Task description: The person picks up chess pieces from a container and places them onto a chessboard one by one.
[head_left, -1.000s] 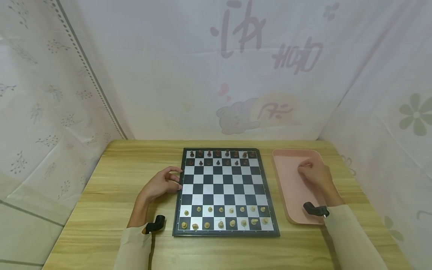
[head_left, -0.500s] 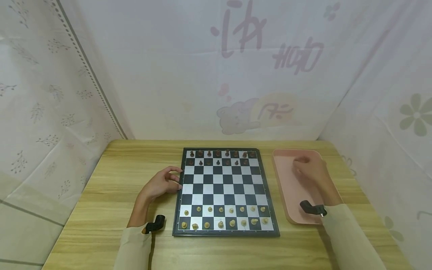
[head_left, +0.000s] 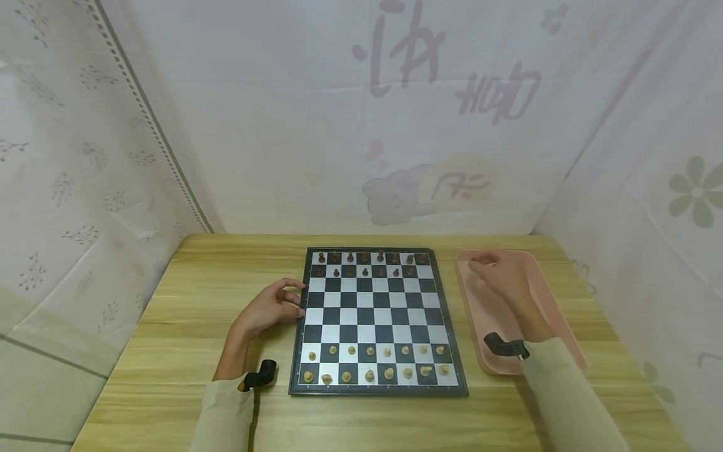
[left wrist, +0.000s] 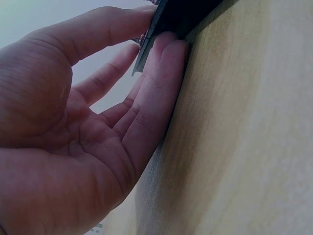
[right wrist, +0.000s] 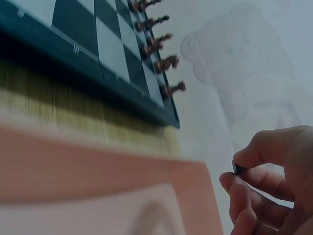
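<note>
A checkered chessboard [head_left: 364, 301] lies on the table. Pale pieces [head_left: 369, 351] stand in two rows near the person, dark reddish ones [head_left: 364, 257] in two rows at the far side. The left hand [head_left: 271, 309] rests against the board's left edge, its loosely bent fingers and thumb touching the rim. Over the far left part of a pink tray [head_left: 545, 307] is the right hand [head_left: 501, 276]. In the right wrist view it pinches a small chess piece [right wrist: 237, 168] between thumb and finger; only a dark end shows, so its kind is hidden.
The pink tray stands right of the board, with a strip of wooden table [head_left: 460, 301] between them. Patterned cloth [head_left: 316, 125] hangs behind the table and on both sides. Each wrist carries a black camera mount [head_left: 260, 375].
The right hand has moved left and a little away from the person, from the tray's right part to its far left part. The left hand and the board stay in place.
</note>
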A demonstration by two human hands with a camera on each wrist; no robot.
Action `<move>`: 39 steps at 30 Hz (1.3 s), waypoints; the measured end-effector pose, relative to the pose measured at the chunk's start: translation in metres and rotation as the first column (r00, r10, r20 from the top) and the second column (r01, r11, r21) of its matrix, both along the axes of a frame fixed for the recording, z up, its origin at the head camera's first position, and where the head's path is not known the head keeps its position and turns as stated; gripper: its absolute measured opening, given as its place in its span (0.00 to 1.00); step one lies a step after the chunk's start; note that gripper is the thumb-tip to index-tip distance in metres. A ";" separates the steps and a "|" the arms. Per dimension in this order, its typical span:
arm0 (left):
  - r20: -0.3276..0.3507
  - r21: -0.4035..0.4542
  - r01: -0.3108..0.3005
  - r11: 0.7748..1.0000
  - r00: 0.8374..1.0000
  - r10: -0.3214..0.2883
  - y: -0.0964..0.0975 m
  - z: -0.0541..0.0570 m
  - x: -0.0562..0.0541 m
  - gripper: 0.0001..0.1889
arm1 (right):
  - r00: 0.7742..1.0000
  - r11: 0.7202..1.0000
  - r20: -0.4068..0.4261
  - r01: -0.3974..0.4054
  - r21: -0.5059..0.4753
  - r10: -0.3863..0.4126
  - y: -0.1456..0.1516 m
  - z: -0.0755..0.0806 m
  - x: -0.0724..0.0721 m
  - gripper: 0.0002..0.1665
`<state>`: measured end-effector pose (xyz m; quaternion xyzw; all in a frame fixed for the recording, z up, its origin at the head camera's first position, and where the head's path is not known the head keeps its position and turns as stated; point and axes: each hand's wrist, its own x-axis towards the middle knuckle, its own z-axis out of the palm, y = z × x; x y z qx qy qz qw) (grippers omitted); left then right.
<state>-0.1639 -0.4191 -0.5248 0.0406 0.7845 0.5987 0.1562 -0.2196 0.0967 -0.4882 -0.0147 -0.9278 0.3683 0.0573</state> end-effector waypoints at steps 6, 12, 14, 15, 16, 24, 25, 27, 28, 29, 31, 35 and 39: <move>0.004 -0.002 -0.004 1.000 1.000 0.004 0.000 0.000 0.000 0.32 | 0.997 0.999 -0.057 -0.050 0.004 0.050 -0.019 0.005 -0.004 0.18; 0.002 0.003 0.004 1.000 1.000 -0.004 0.000 0.001 0.000 0.33 | 0.993 0.995 -0.060 -0.098 0.017 0.099 -0.037 0.008 -0.011 0.12; 0.002 0.005 0.006 1.000 1.000 -0.006 0.000 0.001 0.001 0.33 | 0.991 0.993 -0.055 -0.117 0.025 0.118 -0.043 0.008 -0.014 0.12; 0.001 0.004 0.005 1.000 1.000 -0.005 0.000 0.001 0.000 0.33 | 0.991 0.992 -0.050 -0.125 0.027 0.127 -0.046 0.007 -0.015 0.12; 0.001 0.000 0.004 1.000 1.000 -0.004 -0.001 0.001 0.000 0.32 | 0.990 0.991 -0.043 -0.131 0.031 0.132 -0.049 0.007 -0.015 0.12; -0.002 -0.006 -0.001 1.000 1.000 0.001 -0.001 0.000 0.001 0.32 | 0.988 0.988 0.045 -0.147 0.040 0.145 -0.069 0.001 -0.021 0.11; -0.001 -0.003 0.001 1.000 1.000 -0.001 -0.001 0.000 0.001 0.32 | 0.988 0.988 0.052 -0.149 0.046 0.147 -0.072 0.000 -0.021 0.11; 0.000 0.004 0.004 1.000 1.000 -0.004 0.000 0.000 0.001 0.32 | 0.986 0.986 0.061 -0.158 0.060 0.154 -0.074 -0.003 -0.023 0.10; 0.002 0.008 0.005 1.000 1.000 -0.005 0.000 0.000 0.001 0.33 | 0.985 0.984 0.062 -0.167 0.063 0.163 -0.076 -0.004 -0.023 0.10; 0.002 0.009 0.005 1.000 1.000 -0.005 0.000 0.000 0.001 0.33 | 0.983 0.982 0.061 -0.174 0.066 0.170 -0.076 -0.006 -0.024 0.09; 0.005 0.011 0.005 1.000 1.000 -0.005 0.001 0.000 0.001 0.33 | 0.981 0.979 0.061 -0.187 0.078 0.183 -0.078 -0.008 -0.025 0.08; 0.008 0.002 0.001 1.000 1.000 -0.001 0.002 0.000 0.002 0.34 | 0.977 0.971 0.059 -0.211 0.115 0.205 -0.079 -0.012 -0.026 0.08; 0.012 -0.011 -0.004 1.000 1.000 0.004 0.003 0.000 0.002 0.34 | 0.975 0.964 0.055 -0.223 0.146 0.217 -0.079 -0.014 -0.026 0.08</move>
